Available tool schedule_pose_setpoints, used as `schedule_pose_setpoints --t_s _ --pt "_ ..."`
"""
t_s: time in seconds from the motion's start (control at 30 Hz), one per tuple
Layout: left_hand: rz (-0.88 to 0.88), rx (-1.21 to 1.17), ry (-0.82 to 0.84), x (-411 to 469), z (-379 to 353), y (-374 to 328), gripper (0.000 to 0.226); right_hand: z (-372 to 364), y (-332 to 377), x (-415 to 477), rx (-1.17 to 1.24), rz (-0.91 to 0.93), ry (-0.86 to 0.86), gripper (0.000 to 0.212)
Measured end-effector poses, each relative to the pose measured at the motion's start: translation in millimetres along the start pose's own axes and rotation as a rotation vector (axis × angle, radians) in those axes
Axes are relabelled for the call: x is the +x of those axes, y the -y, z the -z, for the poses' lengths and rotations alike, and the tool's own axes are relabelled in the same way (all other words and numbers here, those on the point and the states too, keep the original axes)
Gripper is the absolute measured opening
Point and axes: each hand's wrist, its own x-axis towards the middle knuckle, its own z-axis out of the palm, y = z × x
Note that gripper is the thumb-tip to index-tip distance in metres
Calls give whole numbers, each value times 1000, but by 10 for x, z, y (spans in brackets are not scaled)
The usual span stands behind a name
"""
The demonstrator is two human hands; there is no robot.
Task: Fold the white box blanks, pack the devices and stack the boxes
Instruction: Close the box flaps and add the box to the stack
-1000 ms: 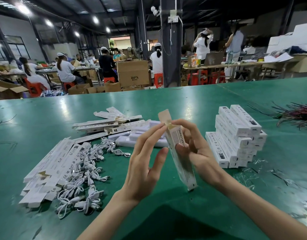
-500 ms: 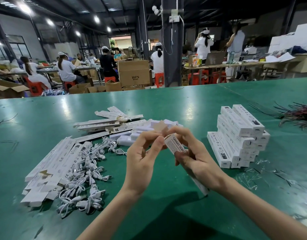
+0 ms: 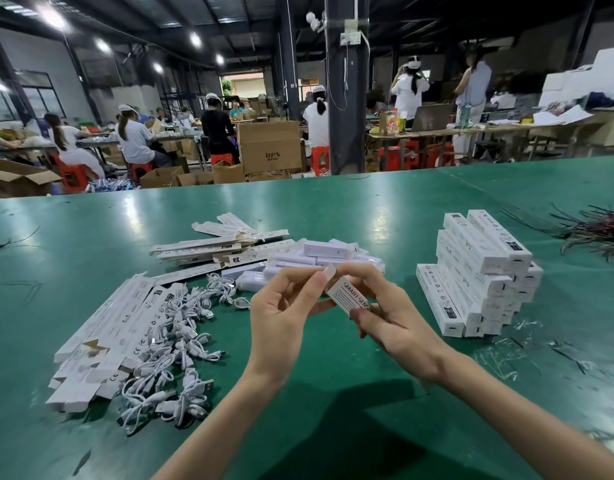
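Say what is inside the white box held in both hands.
Nothing inside shows: the right hand wraps the white box, the left hand pinches its end flap, and its walls cover any contents.

I see a green worktop [image 3: 385, 209] under white boxes [image 3: 478, 271] with black print. The cables [image 3: 174, 344] are white; far stools [image 3: 412, 155] are red.

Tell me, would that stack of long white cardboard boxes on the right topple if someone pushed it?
Probably the top slides first: the stack of long white cardboard boxes is loosely stepped, ends not flush. The boxes look light, so they would likely skid on the glossy green table rather than resist.
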Motion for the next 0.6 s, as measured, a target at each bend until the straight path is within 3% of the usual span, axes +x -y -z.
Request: schedule_pose_setpoints --t_s 0.37,0.43,0.6 --pt "42 24 2 17 23 10 5 -13 -5 1 -58 -3 -3 50" --pt "52 28 1 22 21 6 16 -10 -25 2 -75 -9 -3 50" --pt "-20 180 16 3 50 15 10 10 -73 3 -138 -15 -5 53"
